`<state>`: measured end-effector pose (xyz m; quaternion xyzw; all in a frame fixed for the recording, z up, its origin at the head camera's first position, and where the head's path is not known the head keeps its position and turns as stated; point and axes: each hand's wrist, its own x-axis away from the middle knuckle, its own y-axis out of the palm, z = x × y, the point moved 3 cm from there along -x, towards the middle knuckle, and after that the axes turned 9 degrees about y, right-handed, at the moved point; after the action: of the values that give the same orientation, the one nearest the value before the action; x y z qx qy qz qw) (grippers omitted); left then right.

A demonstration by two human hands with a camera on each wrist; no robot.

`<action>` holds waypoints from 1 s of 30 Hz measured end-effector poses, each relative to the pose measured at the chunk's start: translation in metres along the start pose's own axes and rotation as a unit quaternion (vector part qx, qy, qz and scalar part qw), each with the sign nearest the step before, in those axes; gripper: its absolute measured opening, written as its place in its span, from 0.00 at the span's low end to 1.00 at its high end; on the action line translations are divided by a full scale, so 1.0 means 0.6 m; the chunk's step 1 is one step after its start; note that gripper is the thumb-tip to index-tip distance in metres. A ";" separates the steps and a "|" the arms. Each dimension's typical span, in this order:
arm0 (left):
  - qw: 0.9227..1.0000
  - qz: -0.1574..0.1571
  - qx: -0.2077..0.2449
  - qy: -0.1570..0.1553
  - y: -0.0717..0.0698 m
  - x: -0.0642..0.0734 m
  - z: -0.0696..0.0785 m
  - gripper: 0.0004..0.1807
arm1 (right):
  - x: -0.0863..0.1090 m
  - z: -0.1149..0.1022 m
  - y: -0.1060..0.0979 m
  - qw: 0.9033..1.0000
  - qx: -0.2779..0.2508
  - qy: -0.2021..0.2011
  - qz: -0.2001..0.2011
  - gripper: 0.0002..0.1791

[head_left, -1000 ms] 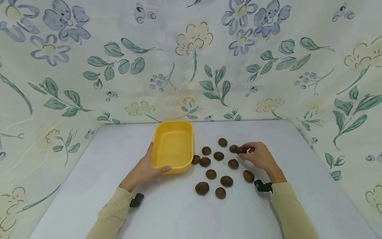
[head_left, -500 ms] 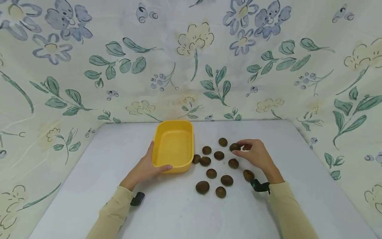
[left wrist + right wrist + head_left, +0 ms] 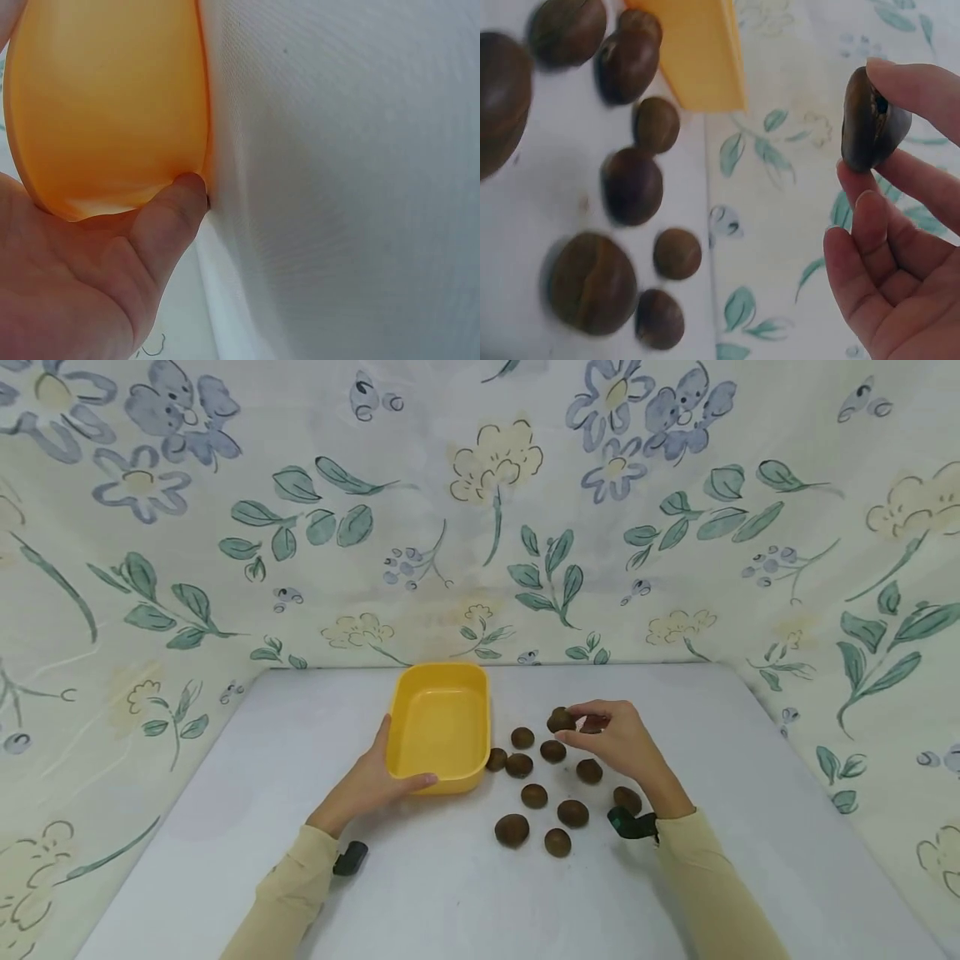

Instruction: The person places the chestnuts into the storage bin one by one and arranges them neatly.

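In the head view my left hand (image 3: 375,785) holds a yellow plastic container (image 3: 438,735) at its near left corner, thumb over the near rim. The container's inside is bare. The left wrist view shows that hand's palm against the container's wall (image 3: 112,112). Between thumb and fingers my right hand (image 3: 618,739) pinches a brown chestnut (image 3: 870,127), its shell split by a dark crack. It is lifted above the table and overlaps another chestnut in the head view. Several loose chestnuts (image 3: 573,813) lie between the container and my right hand.
A white table (image 3: 420,893) carries everything, with a floral cloth (image 3: 480,527) rising behind it and at both sides. One chestnut (image 3: 497,759) lies right by the container's right wall. A small black device (image 3: 633,823) sits at my right wrist, another (image 3: 350,858) at the left.
My right hand has carried the pinched chestnut leftward, toward the container, over the other chestnuts. The left hand keeps its hold on the container.
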<state>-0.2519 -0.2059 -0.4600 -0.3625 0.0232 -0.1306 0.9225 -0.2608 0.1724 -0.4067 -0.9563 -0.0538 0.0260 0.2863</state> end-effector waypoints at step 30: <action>1.000 -0.002 0.013 0.014 -0.003 -0.004 -0.007 0.79 | -0.050 -0.104 0.136 0.999 -0.012 -0.011 -0.036 0.23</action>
<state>-0.2551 -0.2097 -0.4619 -0.3482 0.0338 -0.1381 0.9266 -0.2786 0.0670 -0.3991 -0.9568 -0.0916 0.0260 0.2748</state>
